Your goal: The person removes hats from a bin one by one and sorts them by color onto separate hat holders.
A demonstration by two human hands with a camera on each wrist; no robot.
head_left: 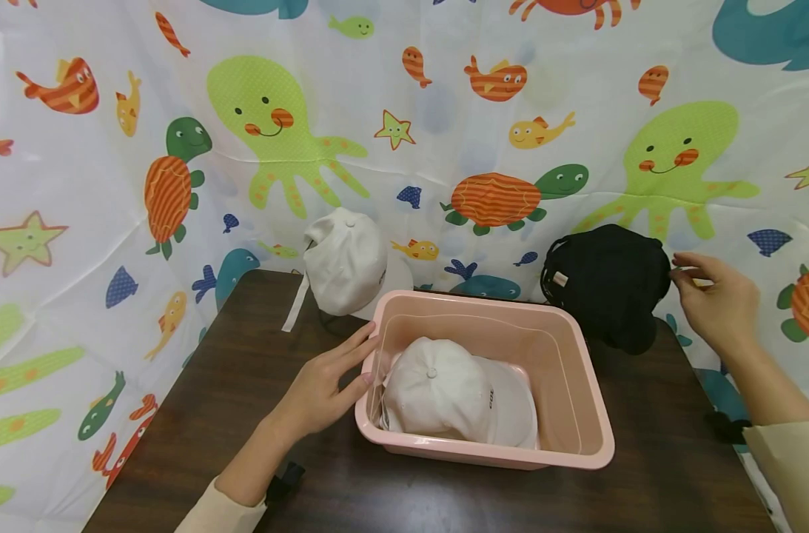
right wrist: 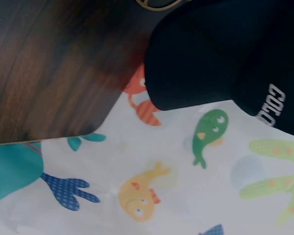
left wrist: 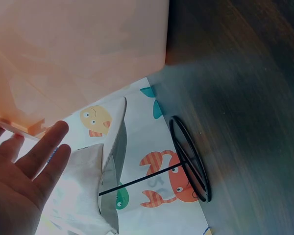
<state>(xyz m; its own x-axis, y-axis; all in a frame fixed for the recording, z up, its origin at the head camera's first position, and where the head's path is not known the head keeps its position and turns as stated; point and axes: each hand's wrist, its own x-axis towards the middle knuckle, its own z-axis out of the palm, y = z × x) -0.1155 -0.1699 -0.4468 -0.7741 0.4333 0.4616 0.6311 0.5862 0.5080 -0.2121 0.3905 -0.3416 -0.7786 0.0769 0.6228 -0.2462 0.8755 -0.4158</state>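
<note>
My left hand (head_left: 324, 389) rests its extended fingers on the left rim of a pink plastic basin (head_left: 593, 385). Inside the basin lies a white baseball cap (head_left: 437, 385), its brim pointing right. At the right of the table, a black baseball cap (head_left: 611, 277) has its brim turned down toward the front. My right hand (head_left: 720, 300) pinches the right edge of this cap's crown between thumb and fingers. In the right wrist view the black cap (right wrist: 201, 58) shows white lettering, while the hand itself is out of sight.
A second white cap (head_left: 347, 263) sits behind the basin's left corner, on a thin black wire stand (left wrist: 191, 161). Part of a gold-coloured ring (right wrist: 159, 5) shows beside the black cap. The dark wooden table (head_left: 197, 414) backs onto a curtain (head_left: 377, 66) printed with sea animals.
</note>
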